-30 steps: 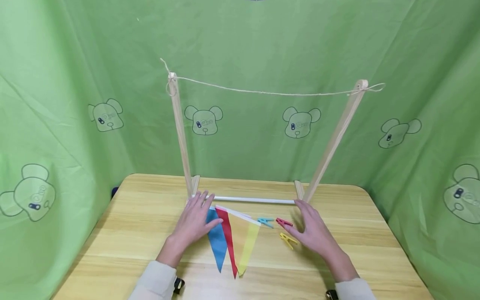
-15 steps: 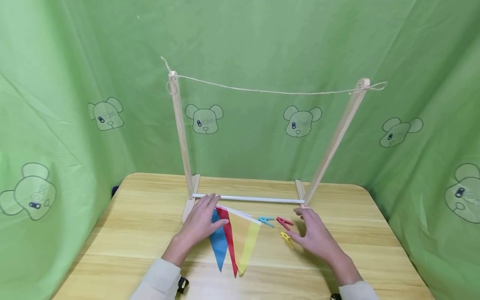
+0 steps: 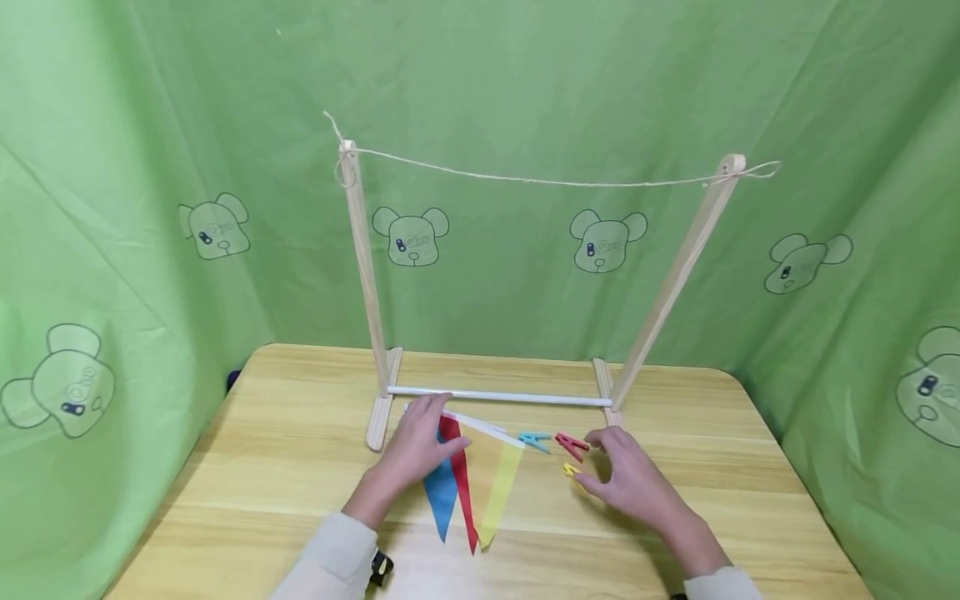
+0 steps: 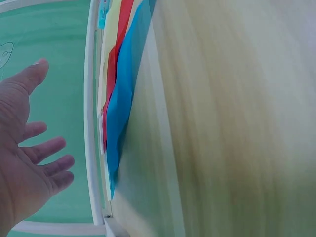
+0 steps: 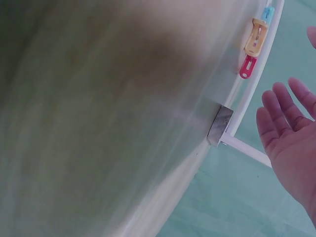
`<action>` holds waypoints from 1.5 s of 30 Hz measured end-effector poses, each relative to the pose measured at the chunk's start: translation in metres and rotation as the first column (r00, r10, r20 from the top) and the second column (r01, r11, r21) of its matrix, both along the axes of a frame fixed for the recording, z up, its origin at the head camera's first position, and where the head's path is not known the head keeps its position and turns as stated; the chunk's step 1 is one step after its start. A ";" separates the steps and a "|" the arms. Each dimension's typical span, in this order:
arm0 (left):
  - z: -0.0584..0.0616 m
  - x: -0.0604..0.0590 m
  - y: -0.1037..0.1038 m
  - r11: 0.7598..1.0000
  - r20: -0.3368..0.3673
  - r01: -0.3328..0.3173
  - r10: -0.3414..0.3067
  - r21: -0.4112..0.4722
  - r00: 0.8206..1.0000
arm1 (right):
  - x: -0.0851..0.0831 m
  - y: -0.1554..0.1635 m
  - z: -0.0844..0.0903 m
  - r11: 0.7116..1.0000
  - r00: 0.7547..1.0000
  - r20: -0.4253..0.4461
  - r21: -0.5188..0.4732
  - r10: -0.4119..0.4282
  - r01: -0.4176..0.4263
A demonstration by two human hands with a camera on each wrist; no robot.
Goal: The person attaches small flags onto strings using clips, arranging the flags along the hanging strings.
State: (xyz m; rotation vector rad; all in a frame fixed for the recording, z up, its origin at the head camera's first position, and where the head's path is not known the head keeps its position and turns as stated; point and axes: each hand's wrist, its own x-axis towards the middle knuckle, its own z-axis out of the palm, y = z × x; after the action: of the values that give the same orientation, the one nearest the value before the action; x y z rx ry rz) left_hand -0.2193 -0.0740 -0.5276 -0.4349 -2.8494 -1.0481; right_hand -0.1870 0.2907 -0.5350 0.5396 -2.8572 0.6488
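Observation:
Small triangular pennant flags lie overlapping on the wooden table: a blue one (image 3: pixel 442 500), a red one (image 3: pixel 462 492) and an orange-yellow one (image 3: pixel 495 483), with white bands on top. My left hand (image 3: pixel 420 443) hovers over the blue and red pennants, fingers loosely spread; the left wrist view shows nothing in that hand (image 4: pixel 34 163). To the right of the flags lie a blue clothespin (image 3: pixel 534 441), a red clothespin (image 3: pixel 572 446) and a yellow clothespin (image 3: pixel 571 472). Beside the red and yellow pins is my right hand (image 3: pixel 632 477), which holds nothing, thumb overlapping the yellow one.
Behind the flags stands a wooden frame with a left post (image 3: pixel 365 271), a right post (image 3: pixel 678 275) and a white crossbar (image 3: pixel 517 397) low between them. A thin string (image 3: pixel 517 178) sags between the post tops. Green curtain (image 3: pixel 510 83) surrounds the table (image 3: pixel 225 467).
Both hands have come away from the ends of the white crossbar. The left has shifted right over the pennants; the right has drawn down beside the clothespins.

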 end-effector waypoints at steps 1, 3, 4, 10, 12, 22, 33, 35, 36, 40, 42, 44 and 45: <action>0.000 0.000 0.001 1.000 0.013 -0.005 0.005 0.016 1.000 | 0.001 -0.001 0.000 1.000 1.000 -0.003 0.001 0.006 -0.006; -0.001 0.000 0.004 0.999 0.038 -0.017 0.016 0.048 0.999 | 0.002 -0.002 -0.001 1.000 1.000 -0.004 0.007 0.013 -0.013; -0.001 0.000 0.006 0.998 0.050 -0.025 0.023 0.057 0.999 | 0.003 -0.002 -0.001 1.000 1.000 -0.002 0.009 0.016 -0.016; -0.002 -0.002 0.014 0.992 0.112 -0.071 0.059 0.108 0.992 | 0.006 -0.004 -0.001 0.999 0.999 0.030 0.040 0.014 -0.016; -0.003 -0.003 0.016 0.987 0.145 -0.092 0.072 0.131 0.987 | 0.006 -0.004 -0.001 0.998 0.999 0.041 0.055 0.011 -0.013; -0.009 -0.010 0.028 0.966 0.207 -0.164 0.122 0.198 0.971 | 0.007 -0.001 -0.001 0.993 0.997 0.072 0.110 0.024 -0.032; -0.011 -0.013 0.037 0.960 0.209 -0.197 0.154 0.202 0.966 | 0.005 -0.001 -0.002 0.989 0.992 0.121 0.138 0.041 -0.058; -0.011 -0.013 0.038 0.960 0.199 -0.196 0.157 0.200 0.967 | 0.004 -0.003 -0.002 0.989 0.992 0.120 0.135 0.045 -0.061; -0.011 -0.013 0.038 0.960 0.197 -0.197 0.157 0.199 0.968 | 0.003 -0.003 -0.002 0.989 0.992 0.121 0.133 0.046 -0.062; -0.012 -0.015 0.041 0.962 0.187 -0.199 0.164 0.186 0.968 | 0.002 -0.004 -0.001 0.990 0.990 0.134 0.131 0.043 -0.060; -0.013 -0.015 0.042 0.961 0.198 -0.208 0.172 0.180 0.965 | 0.002 -0.004 -0.001 0.989 0.989 0.139 0.131 0.047 -0.066; -0.013 -0.015 0.043 0.961 0.201 -0.215 0.180 0.172 0.963 | 0.002 -0.005 0.000 0.989 0.989 0.141 0.132 0.052 -0.071; -0.014 -0.015 0.044 0.961 0.206 -0.221 0.185 0.165 0.961 | 0.002 -0.005 -0.001 0.988 0.988 0.142 0.135 0.055 -0.074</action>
State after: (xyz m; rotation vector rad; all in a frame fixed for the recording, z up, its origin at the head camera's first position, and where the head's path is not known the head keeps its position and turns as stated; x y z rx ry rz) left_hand -0.2344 -0.0305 -0.5415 -0.0260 -2.8360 -1.3628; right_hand -0.1850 0.2854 -0.5355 0.6345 -3.0434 0.5165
